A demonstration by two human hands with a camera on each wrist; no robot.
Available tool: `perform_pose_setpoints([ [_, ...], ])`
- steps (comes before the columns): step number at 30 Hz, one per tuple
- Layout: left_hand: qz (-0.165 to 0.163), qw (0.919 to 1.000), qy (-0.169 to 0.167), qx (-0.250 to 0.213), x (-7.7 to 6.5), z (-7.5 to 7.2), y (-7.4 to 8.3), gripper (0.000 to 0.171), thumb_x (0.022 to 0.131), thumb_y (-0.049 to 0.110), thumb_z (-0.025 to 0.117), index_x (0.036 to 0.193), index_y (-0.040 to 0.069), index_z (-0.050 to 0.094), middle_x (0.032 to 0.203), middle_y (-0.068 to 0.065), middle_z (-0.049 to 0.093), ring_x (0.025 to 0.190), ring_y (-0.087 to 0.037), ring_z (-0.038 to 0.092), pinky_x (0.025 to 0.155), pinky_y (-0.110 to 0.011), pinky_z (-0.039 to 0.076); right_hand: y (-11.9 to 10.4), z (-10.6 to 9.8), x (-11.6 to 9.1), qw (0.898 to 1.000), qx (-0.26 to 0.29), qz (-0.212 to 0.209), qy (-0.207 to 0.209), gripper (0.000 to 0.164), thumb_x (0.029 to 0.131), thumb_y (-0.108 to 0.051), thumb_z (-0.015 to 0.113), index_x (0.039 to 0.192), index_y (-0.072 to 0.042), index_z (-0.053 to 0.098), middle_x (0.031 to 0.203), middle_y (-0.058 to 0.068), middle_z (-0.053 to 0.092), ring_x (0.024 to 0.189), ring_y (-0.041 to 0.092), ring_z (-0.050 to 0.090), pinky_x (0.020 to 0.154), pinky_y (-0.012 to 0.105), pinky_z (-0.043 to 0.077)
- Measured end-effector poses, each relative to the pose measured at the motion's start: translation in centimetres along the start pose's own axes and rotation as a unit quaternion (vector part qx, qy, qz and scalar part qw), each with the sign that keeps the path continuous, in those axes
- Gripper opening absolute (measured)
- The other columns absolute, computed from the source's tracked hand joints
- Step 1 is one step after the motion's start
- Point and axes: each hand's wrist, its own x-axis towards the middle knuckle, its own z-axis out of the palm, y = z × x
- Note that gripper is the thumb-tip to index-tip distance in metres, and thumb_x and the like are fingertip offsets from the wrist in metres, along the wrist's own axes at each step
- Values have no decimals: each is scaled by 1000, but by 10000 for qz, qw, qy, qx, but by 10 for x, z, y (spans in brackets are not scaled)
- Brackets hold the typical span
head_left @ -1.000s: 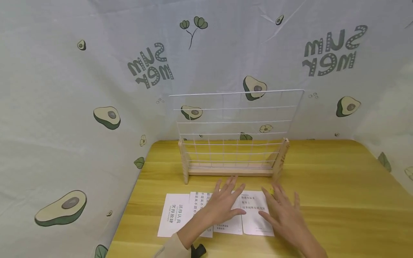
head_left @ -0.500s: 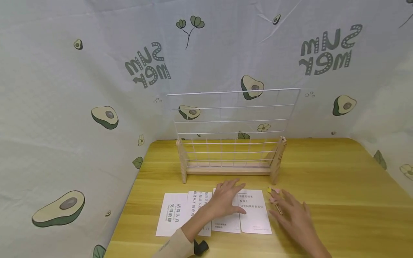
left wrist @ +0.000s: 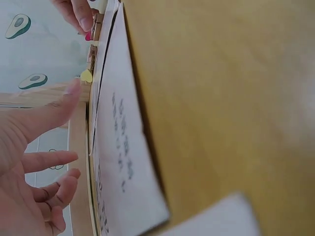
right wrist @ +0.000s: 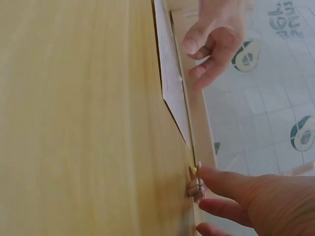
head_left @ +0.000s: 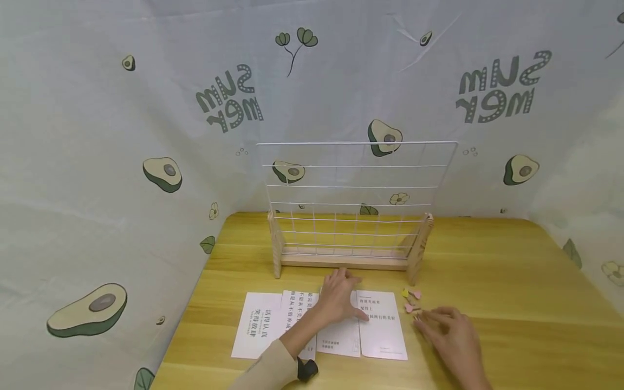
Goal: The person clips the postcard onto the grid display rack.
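Observation:
Several small wooden clothespins with yellow and pink heart tops lie right of the cards. My right hand reaches to them from the right, thumb and index fingertips right at the end of the nearest clothespin. In the right wrist view the thumb and finger stand either side of a clothespin; I cannot tell whether they pinch it. My left hand hovers over the middle cards with fingers spread and relaxed, nothing in it. Printed white cards lie side by side: the rightmost, a partly covered one, and others further left.
Behind the cards stands a white wire grid rack on a wooden base. A black object sits by the left sleeve. The yellow wood table extends right. A printed avocado cloth hangs behind.
My right hand has moved from beside the rightmost card, over the clothespins, to their right side, uncovering them. My left hand has drawn slightly left, its fingers closer together.

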Motion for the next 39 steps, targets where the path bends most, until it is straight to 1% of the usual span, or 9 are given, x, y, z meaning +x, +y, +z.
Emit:
perform_pose_setpoints([
  [4, -83, 9998, -121, -92, 3, 1, -2, 88, 54, 45, 102, 129, 11, 71, 120, -6, 60, 98, -13, 46, 85, -26, 36, -2, 3, 1, 9998, -156, 86, 49, 24, 76, -26, 92, 90, -9, 83, 102, 18, 72, 81, 25, 62, 65, 29, 45],
  [7, -106, 9997, -182, -87, 4, 3, -2, 88, 51, 44, 103, 127, 11, 72, 114, -3, 58, 95, -12, 43, 84, -25, 35, -4, 4, 2, 9997, -176, 145, 44, 22, 76, -25, 93, 88, -9, 83, 100, 16, 71, 73, 13, 57, 58, 20, 40],
  [12, -126, 9994, -316, 10, 8, 7, -1, 88, 51, 45, 103, 125, 11, 71, 107, 1, 54, 91, -10, 40, 81, -22, 31, -3, 5, 2, 9995, -148, 243, 110, 20, 75, -22, 93, 86, -10, 83, 99, 15, 71, 69, 5, 52, 57, 19, 39],
  [16, -169, 9992, -366, 60, 10, 8, -1, 86, 51, 44, 103, 124, 12, 72, 110, 0, 56, 93, -10, 43, 80, -22, 32, -4, 5, 3, 9991, -52, 419, -32, 18, 78, -22, 91, 88, -10, 83, 101, 15, 70, 68, 2, 49, 56, 20, 38],
  [20, -192, 9990, -388, 54, 12, 7, 1, 81, 51, 43, 104, 119, 12, 73, 107, 1, 57, 92, -9, 44, 81, -22, 33, -3, 6, 4, 9981, -17, 581, -204, 15, 82, -21, 88, 91, -10, 82, 102, 15, 69, 68, 3, 46, 57, 21, 37],
  [24, -204, 9988, -454, 19, 14, 6, 1, 73, 52, 42, 104, 112, 13, 73, 103, 3, 56, 90, -8, 44, 83, -22, 35, -3, 8, 5, 9982, -36, 561, -229, 14, 81, -18, 87, 92, -10, 81, 100, 14, 68, 67, 5, 44, 56, 22, 34],
  [29, -196, 9985, -515, 7, 16, 6, 1, 74, 51, 42, 104, 112, 13, 72, 103, 4, 56, 89, -8, 45, 80, -21, 34, -5, 8, 4, 9986, -43, 499, -195, 13, 82, -13, 86, 92, -8, 81, 96, 12, 66, 64, 4, 42, 55, 22, 33],
  [33, -130, 9985, -529, -55, 17, 8, 1, 78, 50, 40, 104, 114, 14, 68, 102, 5, 59, 88, -7, 48, 78, -20, 33, -6, 8, 3, 9986, -71, 493, -174, 13, 84, -15, 83, 93, -6, 80, 89, 6, 63, 63, 2, 40, 55, 22, 32],
  [39, -117, 9984, -533, -149, 18, 9, 3, 81, 49, 36, 104, 116, 14, 66, 110, 6, 69, 85, -4, 49, 75, -20, 30, -8, 6, 4, 9971, 33, 701, -279, 19, 91, -20, 78, 100, -3, 78, 81, 1, 61, 61, 1, 41, 54, 23, 33],
])
